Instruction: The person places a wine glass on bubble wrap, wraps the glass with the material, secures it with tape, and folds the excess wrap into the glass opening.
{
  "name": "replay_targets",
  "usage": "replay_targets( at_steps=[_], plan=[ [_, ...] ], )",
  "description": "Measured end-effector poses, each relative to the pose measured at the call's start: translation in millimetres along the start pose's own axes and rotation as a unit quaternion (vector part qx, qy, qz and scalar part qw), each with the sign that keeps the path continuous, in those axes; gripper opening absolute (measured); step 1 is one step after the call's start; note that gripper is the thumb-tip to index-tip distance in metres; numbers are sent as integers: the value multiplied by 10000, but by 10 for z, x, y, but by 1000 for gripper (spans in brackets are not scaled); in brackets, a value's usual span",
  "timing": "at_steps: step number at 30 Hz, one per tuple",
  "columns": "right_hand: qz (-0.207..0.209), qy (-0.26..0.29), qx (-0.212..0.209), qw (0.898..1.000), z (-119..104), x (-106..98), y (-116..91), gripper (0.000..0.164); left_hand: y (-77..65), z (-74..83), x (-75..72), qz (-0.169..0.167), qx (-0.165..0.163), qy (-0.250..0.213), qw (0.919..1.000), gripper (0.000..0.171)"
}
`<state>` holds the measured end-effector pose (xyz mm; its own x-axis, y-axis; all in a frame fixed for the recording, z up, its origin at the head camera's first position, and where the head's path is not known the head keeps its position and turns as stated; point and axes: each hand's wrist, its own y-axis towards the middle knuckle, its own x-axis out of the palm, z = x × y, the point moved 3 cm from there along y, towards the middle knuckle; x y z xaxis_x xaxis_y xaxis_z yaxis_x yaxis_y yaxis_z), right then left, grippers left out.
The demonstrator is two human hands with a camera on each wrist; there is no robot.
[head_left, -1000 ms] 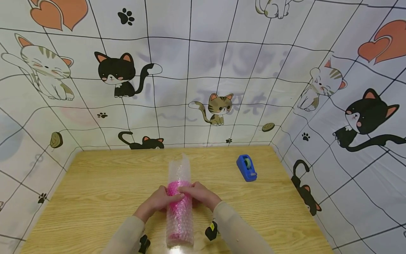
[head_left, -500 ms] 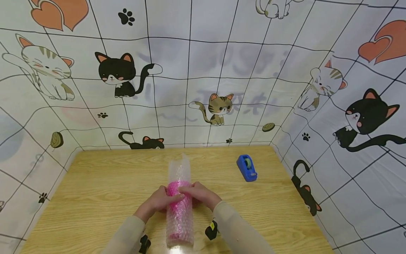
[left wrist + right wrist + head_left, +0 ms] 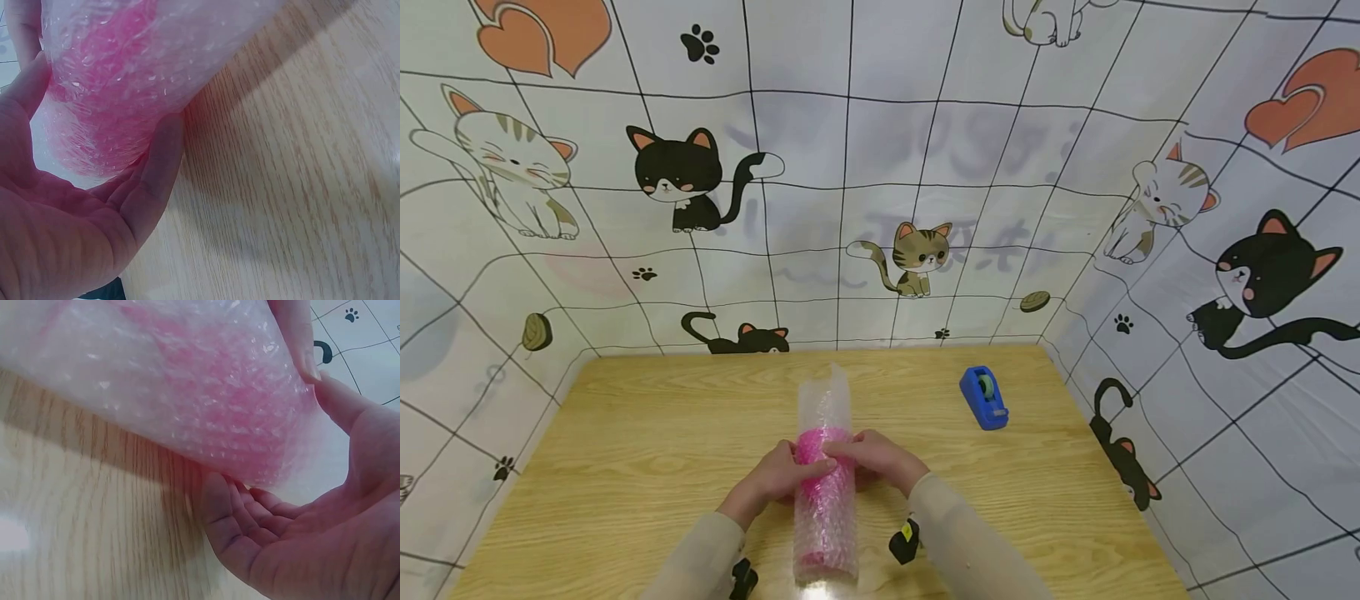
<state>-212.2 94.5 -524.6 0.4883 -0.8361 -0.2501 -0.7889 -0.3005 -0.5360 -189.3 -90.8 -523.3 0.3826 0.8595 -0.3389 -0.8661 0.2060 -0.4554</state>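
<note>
A long roll of bubble wrap [image 3: 825,517] with something bright pink inside lies lengthwise before me in the head view. My left hand [image 3: 775,475] grips its left side, thumb across the top and fingers curled under. From the other side my right hand [image 3: 880,458] holds it the same way, its thumb beside the left one. In the left wrist view, the left fingers [image 3: 165,144] curl beneath the wrap close to the table. The right wrist view shows the right fingers [image 3: 219,506] tucked under its edge. What is wrapped inside is blurred by the bubbles.
A blue tape dispenser [image 3: 984,398] stands at the back right of the wooden table [image 3: 662,433]. Behind and beside the table hangs a white sheet [image 3: 805,142] printed with cats and grid lines. Black wrist cameras [image 3: 904,542] sit below the sleeves.
The right forearm has shifted very slightly to the right. Both hands keep their hold on the bubble-wrap roll, which stays in place.
</note>
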Motion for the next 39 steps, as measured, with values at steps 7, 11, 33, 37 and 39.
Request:
replay_targets(
  at_steps=[7, 11, 33, 37, 39],
  plan=[
    [120, -190, -68, 9997, 41, -133, -11, 68, -1, -15, -6, 28, -95, 88, 9999, 84],
    [283, -260, -70, 9992, 64, -222, -17, 62, 4, -22, -6, 44, -107, 91, 9999, 85],
    [1304, -288, 300, 9906, 504, -1214, -238, 51, -11, -6, 1, 7, -204, 119, 9997, 91],
    [1569, -347, 325, 9865, 568, -1489, -335, 48, -11, -9, 4, 13, -208, 71, 9998, 90],
    [1711, -405, 303, 9840, 592, -1623, -379, 47, -10, -9, 8, 18, -180, 37, 9998, 89]
  ],
)
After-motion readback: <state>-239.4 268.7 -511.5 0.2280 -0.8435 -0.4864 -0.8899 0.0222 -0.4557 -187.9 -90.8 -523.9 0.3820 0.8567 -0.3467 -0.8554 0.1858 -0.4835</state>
